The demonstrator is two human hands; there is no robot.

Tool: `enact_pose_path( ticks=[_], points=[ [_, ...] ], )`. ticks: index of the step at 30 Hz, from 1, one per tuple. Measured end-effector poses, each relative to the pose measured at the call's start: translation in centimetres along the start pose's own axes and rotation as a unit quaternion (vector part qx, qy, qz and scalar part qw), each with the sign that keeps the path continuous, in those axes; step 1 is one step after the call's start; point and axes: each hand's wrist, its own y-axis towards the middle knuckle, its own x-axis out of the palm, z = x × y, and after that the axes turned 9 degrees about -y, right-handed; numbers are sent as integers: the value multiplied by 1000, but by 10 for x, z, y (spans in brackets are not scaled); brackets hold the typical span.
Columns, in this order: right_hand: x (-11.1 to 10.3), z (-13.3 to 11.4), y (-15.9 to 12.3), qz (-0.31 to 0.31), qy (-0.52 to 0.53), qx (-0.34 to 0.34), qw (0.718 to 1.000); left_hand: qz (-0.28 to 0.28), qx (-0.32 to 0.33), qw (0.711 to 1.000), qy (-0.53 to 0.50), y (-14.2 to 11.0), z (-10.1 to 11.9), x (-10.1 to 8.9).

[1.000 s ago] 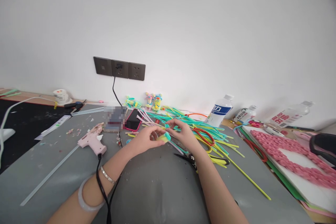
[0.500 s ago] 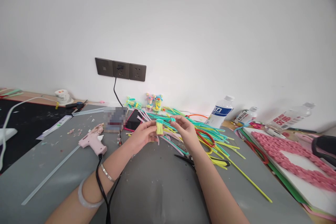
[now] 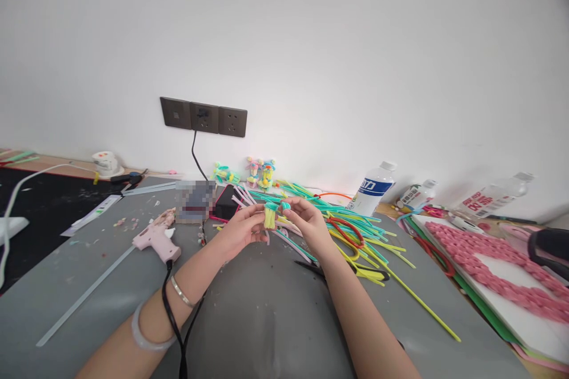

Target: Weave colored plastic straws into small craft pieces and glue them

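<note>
My left hand [image 3: 243,228] pinches a small yellow pipe-cleaner figure [image 3: 269,218] with a teal top, held upright above the table. In the fingers of my right hand [image 3: 306,220] is a small teal pipe-cleaner piece [image 3: 285,206], close against the figure's top; whether they touch I cannot tell. Under and behind my hands spreads a pile of pipe cleaners [image 3: 355,219] in teal, yellow, pink and red. Black-handled scissors [image 3: 311,268] lie partly hidden under my right forearm.
A pink glue gun [image 3: 157,241] with a black cord rests at left. Several finished pipe-cleaner figures [image 3: 267,174] stand or lie by the wall. A water bottle [image 3: 376,188] stands at right, near a board with pink braided trim [image 3: 502,266]. A socket panel [image 3: 203,116] is on the wall.
My right hand has moved left, bringing the teal piece from a gap beside the yellow figure to close against its top. My left hand has stayed nearly in place.
</note>
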Motion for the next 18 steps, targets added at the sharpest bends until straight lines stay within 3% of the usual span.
enact_pose_path(
  ticks=[8,18],
  points=[
    [-1,0,0,7,-21,-5,1000,15,-31,999,-6,-2,3,3],
    [-4,-3,-1,-24,-36,-4,999,-18,-44,999,14,-6,4,4]
  ],
)
